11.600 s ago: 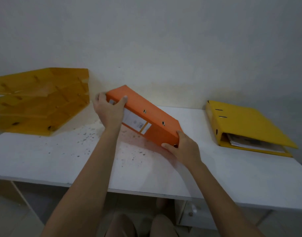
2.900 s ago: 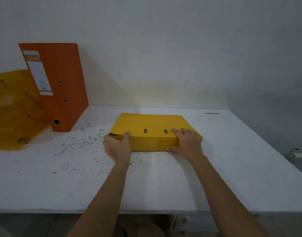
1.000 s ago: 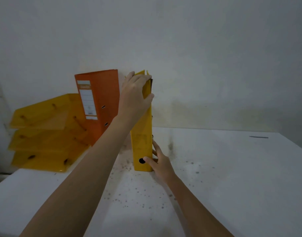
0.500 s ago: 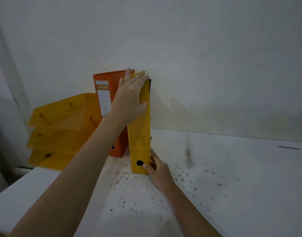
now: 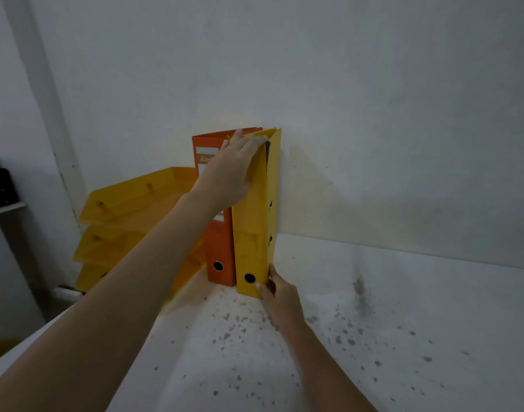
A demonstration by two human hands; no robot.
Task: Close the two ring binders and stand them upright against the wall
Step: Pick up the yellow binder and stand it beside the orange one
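The orange binder (image 5: 220, 251) stands upright against the white wall (image 5: 344, 99), spine facing me. Right beside it, touching, the yellow binder (image 5: 253, 233) stands upright too, its top reaching the wall. My left hand (image 5: 235, 171) lies over the yellow binder's top left corner, fingers wrapped on its upper edge. My right hand (image 5: 280, 295) holds the bottom right corner of its spine, down at the table. Both binders are closed; a thin dark gap shows at the yellow one's top.
A stack of yellow letter trays (image 5: 130, 230) leans at the left of the orange binder. The white table (image 5: 403, 322) is speckled with dark spots. A dark object sits on a shelf (image 5: 2, 200) at far left.
Both hands have slid the upright yellow binder back and left until it stands against the orange binder and the wall. The camera has moved closer.
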